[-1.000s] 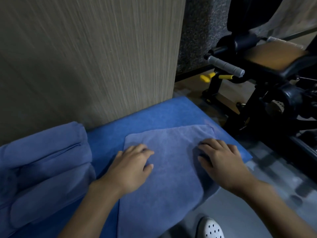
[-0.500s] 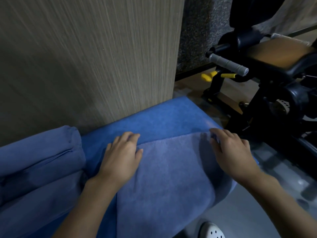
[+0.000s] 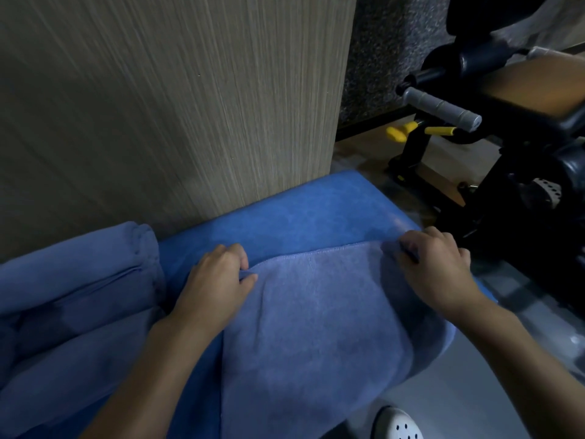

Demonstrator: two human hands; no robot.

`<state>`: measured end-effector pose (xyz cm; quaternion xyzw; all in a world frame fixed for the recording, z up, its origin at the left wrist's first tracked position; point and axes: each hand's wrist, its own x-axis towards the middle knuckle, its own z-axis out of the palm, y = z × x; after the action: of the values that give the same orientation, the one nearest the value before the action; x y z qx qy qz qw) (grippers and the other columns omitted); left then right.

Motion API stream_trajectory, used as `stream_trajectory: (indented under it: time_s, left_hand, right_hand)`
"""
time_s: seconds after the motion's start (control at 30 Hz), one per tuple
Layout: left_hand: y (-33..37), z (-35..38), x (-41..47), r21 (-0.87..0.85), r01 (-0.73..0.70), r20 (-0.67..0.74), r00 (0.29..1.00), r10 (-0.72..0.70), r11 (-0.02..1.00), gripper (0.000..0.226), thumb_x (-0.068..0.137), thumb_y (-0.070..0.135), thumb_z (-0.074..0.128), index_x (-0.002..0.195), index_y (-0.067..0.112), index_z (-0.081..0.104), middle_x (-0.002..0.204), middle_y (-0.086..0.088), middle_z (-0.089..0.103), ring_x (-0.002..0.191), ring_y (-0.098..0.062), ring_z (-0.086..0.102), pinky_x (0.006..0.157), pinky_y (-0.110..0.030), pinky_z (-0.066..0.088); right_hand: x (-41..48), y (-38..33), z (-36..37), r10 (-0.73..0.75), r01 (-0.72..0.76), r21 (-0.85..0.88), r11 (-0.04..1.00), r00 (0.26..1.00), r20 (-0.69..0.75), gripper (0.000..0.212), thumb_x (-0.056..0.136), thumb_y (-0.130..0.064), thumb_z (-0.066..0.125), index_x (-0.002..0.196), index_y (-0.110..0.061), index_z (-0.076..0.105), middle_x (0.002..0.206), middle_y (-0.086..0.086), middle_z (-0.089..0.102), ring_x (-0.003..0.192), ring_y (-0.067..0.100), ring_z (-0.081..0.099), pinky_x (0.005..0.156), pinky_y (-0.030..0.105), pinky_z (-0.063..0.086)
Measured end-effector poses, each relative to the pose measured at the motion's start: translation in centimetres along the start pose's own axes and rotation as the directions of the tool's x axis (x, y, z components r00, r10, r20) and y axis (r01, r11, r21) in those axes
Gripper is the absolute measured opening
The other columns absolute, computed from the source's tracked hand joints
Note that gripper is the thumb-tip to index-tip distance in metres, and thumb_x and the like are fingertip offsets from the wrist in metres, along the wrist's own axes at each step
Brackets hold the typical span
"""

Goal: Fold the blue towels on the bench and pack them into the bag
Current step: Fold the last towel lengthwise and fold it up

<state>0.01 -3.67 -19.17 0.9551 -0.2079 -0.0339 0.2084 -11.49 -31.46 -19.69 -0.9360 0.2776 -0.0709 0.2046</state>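
My left grip (image 3: 215, 280) and right grip (image 3: 440, 270) each pinch a far corner of the pale blue towel (image 3: 316, 327). It lies on the blue worktop (image 3: 300, 213), far hem raised, near end hanging over the front.

towel (image 3: 316, 318) on bench (image 3: 300, 213), pile (image 3: 72, 296) left

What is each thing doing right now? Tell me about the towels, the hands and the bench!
towel: spread on the bench, near end hanging over the edge, far corners pinched.
left hand: pinching the towel's far left corner.
right hand: pinching the far right corner.
towel pile: bunched at the bench's left end, untouched.
bench: against the wall, partly covered by towels.
bag: not in view.
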Motion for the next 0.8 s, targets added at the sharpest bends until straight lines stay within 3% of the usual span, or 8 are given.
stream_trajectory:
  time_s: [0.1,0.17,0.23,0.37,0.53,0.7,0.8]
  left_hand:
    - [-0.3,-0.3,0.0,0.002,-0.016,0.002,1.0,0.016,1.0,0.015,0.086,0.019,0.067,0.089,0.019,0.053,0.087,0.003,0.057,0.085,-0.021,0.057,0.078,-0.043,0.049]
    - [-0.3,-0.5,-0.1,0.025,-0.012,0.016,1.0,0.011,1.0,0.011,0.086,0.018,0.065,0.092,0.02,0.055,0.087,0.004,0.059,0.085,-0.019,0.058,0.077,-0.042,0.05]
    - [-0.5,-0.5,-0.1,0.028,-0.001,0.028,1.0,0.0,1.0,0.008,0.086,0.018,0.063,0.088,0.021,0.056,0.085,0.006,0.059,0.082,-0.016,0.058,0.073,-0.038,0.05]
    - [-0.5,-0.4,-0.1,-0.037,0.009,0.046,0.999,-0.007,0.999,0.009,0.086,0.015,0.065,0.085,0.023,0.06,0.091,0.007,0.055,0.083,-0.011,0.056,0.072,-0.03,0.047]
    - [-0.4,-0.6,-0.1,-0.05,-0.029,0.069,0.997,0.032,0.998,0.014,0.085,0.013,0.066,0.085,0.026,0.062,0.083,0.013,0.058,0.082,-0.01,0.058,0.075,-0.033,0.05]
    - [-0.5,-0.7,-0.2,-0.082,-0.053,0.074,0.996,0.059,0.995,0.011,0.086,0.01,0.067,0.083,0.021,0.065,0.088,0.011,0.057,0.081,-0.003,0.055,0.066,-0.015,0.041]
    - [-0.3,-1.0,-0.2,-0.062,-0.004,0.074,0.997,0.008,0.998,0.006,0.086,0.015,0.067,0.081,0.018,0.067,0.084,0.006,0.065,0.078,-0.007,0.061,0.069,-0.031,0.053]
  right_hand:
    - [-0.1,0.2,-0.2,-0.009,0.016,0.101,0.995,0.998,-0.062,0.012,0.086,-0.02,0.055,0.076,-0.026,0.055,0.092,0.0,0.05,0.091,0.023,0.046,0.084,0.041,0.04]
    - [-0.1,0.4,-0.5,-0.045,0.055,0.123,0.991,0.996,-0.076,0.024,0.08,-0.013,0.057,0.063,-0.026,0.048,0.079,0.001,0.051,0.083,0.027,0.051,0.074,0.04,0.043]
    - [0.0,0.5,-0.5,-0.07,0.08,0.14,0.987,0.995,-0.077,0.027,0.077,-0.005,0.061,0.059,-0.022,0.05,0.073,0.002,0.051,0.074,0.025,0.05,0.066,0.033,0.036]
    - [0.3,0.6,-0.4,-0.041,0.057,0.158,0.986,0.994,-0.101,0.012,0.074,0.001,0.067,0.07,-0.009,0.061,0.079,0.008,0.057,0.074,0.021,0.048,0.063,0.028,0.028]
    - [0.2,0.6,-0.7,-0.032,0.039,0.105,0.994,0.997,-0.071,0.014,0.074,-0.004,0.066,0.07,-0.016,0.061,0.071,0.006,0.062,0.075,0.031,0.057,0.066,0.039,0.047]
    - [-0.2,0.6,-1.1,-0.051,0.06,0.111,0.992,0.996,-0.079,0.01,0.081,-0.009,0.067,0.072,-0.015,0.067,0.072,0.004,0.065,0.073,0.025,0.058,0.064,0.035,0.046]
    - [-0.2,0.5,-1.4,-0.036,0.047,0.131,0.99,0.996,-0.085,0.016,0.087,-0.02,0.067,0.075,-0.011,0.072,0.074,0.005,0.067,0.072,0.022,0.059,0.068,0.038,0.049]
